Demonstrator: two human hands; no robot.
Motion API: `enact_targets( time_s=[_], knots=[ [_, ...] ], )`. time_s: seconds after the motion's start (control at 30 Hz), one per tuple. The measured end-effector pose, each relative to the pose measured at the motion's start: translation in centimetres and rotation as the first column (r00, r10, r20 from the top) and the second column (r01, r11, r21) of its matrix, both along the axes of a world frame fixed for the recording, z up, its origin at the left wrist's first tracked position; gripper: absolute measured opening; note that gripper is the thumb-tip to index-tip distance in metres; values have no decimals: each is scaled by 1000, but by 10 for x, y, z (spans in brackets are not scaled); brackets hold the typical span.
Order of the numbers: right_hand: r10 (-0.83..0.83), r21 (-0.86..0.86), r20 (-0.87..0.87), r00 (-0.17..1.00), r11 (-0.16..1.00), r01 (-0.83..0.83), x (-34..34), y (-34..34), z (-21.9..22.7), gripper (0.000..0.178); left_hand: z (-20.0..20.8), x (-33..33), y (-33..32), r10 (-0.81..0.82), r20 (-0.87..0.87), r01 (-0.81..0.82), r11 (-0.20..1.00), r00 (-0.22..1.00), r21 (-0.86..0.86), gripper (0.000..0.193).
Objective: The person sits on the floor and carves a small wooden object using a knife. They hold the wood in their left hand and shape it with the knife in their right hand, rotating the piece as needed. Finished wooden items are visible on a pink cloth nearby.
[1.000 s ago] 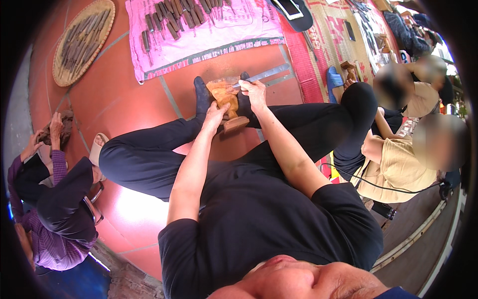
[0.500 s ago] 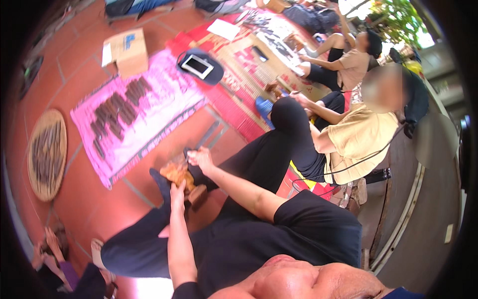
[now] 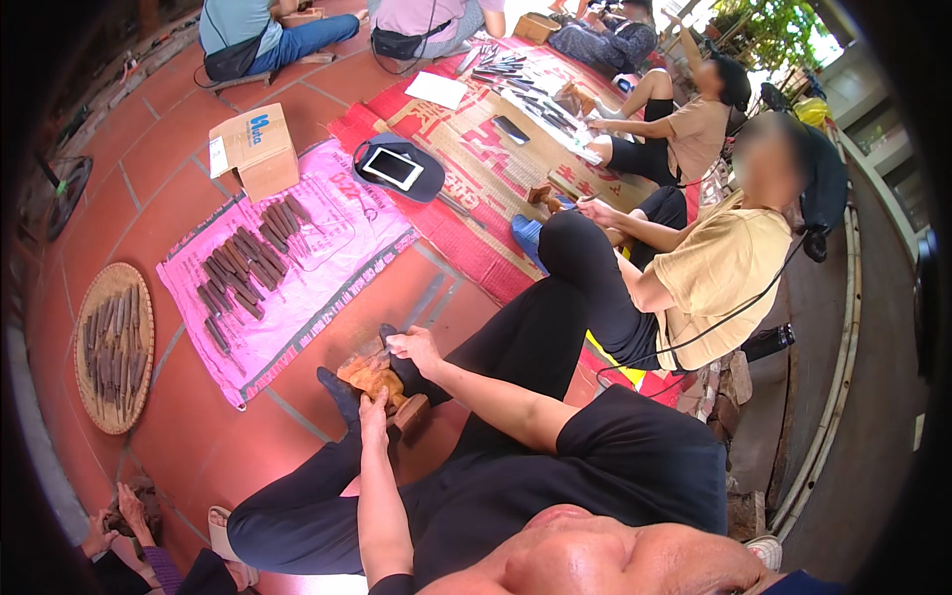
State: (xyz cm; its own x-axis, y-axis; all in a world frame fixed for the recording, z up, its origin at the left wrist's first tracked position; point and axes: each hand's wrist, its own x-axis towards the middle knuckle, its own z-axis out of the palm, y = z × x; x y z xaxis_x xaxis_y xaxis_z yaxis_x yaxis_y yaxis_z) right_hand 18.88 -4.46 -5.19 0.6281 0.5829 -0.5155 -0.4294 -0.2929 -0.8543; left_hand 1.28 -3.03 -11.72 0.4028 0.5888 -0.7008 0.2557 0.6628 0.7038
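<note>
left hand (image 3: 374,412): grips the wooden carving (image 3: 370,378); best held steady, clear of the edge.
right hand (image 3: 417,350): closed around a slim blade (image 3: 426,298); short, light strokes seem safest.

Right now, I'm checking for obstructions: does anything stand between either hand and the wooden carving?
Nothing visible separates the left hand from the wooden carving; it grips it directly. Toward the right hand, a dark-socked foot shows in the gap; whether it actually obstructs is unclear.
</note>
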Motion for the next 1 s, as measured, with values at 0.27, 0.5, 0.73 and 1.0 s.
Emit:
enact_targets(
  time_s=[0.27, 0.5, 0.73, 1.0],
  knots=[
    [-72, -4, -66, 995, 997, 72, 5, 2, -3, 17, 41, 5, 0, 26, 18, -25, 996, 999, -87, 39],
    [100, 98, -13, 995, 990, -99, 3, 2, -21, 14, 45, 9, 1, -23, 11, 24, 997, 1000, -74, 38],
    [-38, 18, -41, 998, 999, 38, 4, 4, -5, 17, 36, 8, 3, 15, 31, -14, 998, 999, -59, 37],
    [-82, -41, -36, 996, 996, 80, 7, 9, -6, 15, 40, 6, 1, 1, 6, 0, 998, 1000, -69, 36]
  ],
)
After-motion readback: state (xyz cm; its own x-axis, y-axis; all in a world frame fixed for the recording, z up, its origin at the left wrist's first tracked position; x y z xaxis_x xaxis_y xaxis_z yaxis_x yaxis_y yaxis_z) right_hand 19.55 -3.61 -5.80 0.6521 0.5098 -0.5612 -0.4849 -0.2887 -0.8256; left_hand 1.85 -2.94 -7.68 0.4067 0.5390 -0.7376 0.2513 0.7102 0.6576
